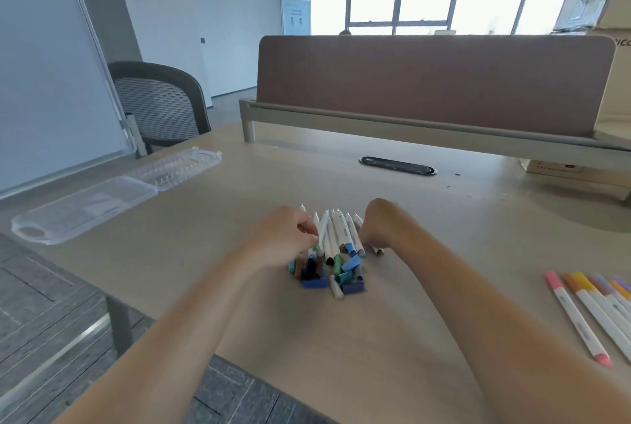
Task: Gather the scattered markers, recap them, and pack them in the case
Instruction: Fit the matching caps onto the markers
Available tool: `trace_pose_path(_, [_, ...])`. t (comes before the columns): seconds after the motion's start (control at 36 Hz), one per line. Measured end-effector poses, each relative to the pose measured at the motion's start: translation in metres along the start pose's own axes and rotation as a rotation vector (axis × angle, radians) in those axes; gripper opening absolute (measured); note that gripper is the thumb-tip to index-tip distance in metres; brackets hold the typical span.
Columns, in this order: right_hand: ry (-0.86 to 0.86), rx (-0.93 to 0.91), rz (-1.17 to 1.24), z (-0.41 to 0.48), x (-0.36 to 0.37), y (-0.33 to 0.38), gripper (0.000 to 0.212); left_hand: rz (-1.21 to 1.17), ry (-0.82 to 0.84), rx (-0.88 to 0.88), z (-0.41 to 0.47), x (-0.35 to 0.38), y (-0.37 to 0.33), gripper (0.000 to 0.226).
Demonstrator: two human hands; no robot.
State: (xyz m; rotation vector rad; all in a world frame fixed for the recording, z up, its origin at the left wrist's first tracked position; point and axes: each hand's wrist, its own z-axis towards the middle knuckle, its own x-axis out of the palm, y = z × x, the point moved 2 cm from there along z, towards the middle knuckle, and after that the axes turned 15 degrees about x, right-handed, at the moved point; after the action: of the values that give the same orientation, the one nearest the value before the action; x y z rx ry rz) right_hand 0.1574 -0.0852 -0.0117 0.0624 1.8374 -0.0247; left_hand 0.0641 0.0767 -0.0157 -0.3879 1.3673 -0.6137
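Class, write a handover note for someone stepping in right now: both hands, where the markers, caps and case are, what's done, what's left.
Left hand pinches the uncapped markers; right hand curls against their other side, grip hidden.
Loose caps piled just nearer the person.
Open case far left, no markers in it.
Capped markers lie at right.
Done: gathering, some capping.
To do: cap the bundle, pack everything.

This is an open-plan office: a desk (444,218) with a fabric divider panel (426,82) at one o'clock, a mesh chair (160,102) at ten, a whiteboard (44,65) at nine.
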Motion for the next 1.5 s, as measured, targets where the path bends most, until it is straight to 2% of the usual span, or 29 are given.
trace_pose_path(0.06, [0.010,-0.005,-0.017,-0.003,-0.001,-0.003,0.021,0.029,0.021,0.008,-0.002,0.001,0.001,0.006])
trace_pose_path(0.11, [-0.013,-0.035,0.071,-0.005,-0.003,-0.008,0.023,0.043,0.059,0.028,-0.004,0.001,0.000,0.005])
trace_pose_path(0.19, [0.007,-0.086,0.266,-0.017,-0.010,-0.018,0.024,0.042,0.125,0.059,-0.007,0.002,-0.003,0.019])
trace_pose_path(0.36, [0.155,-0.194,0.520,-0.035,-0.017,-0.025,0.007,0.062,0.217,0.088,-0.014,0.004,-0.003,0.040])
trace_pose_path(0.56, [0.232,-0.267,0.553,-0.043,-0.016,-0.013,0.010,0.097,0.220,0.088,-0.020,0.008,0.000,0.040])
trace_pose_path(0.69, [0.250,-0.305,0.548,-0.046,-0.014,-0.004,0.001,0.143,0.207,0.099,-0.020,0.010,-0.001,0.030])
trace_pose_path(0.97, [0.229,-0.305,0.525,-0.039,-0.013,0.000,0.003,0.133,0.173,0.113,-0.018,0.013,-0.005,0.024])
trace_pose_path(1.08, [0.219,-0.312,0.516,-0.036,-0.012,0.002,0.004,0.144,0.161,0.114,-0.018,0.014,-0.007,0.030])
trace_pose_path(1.39, [0.204,-0.304,0.518,-0.033,-0.014,-0.001,0.028,0.161,0.131,0.112,-0.015,0.015,-0.010,0.020])
trace_pose_path(1.5, [0.193,-0.299,0.511,-0.034,-0.015,-0.002,0.017,0.189,0.124,0.129,-0.013,0.017,-0.012,0.019])
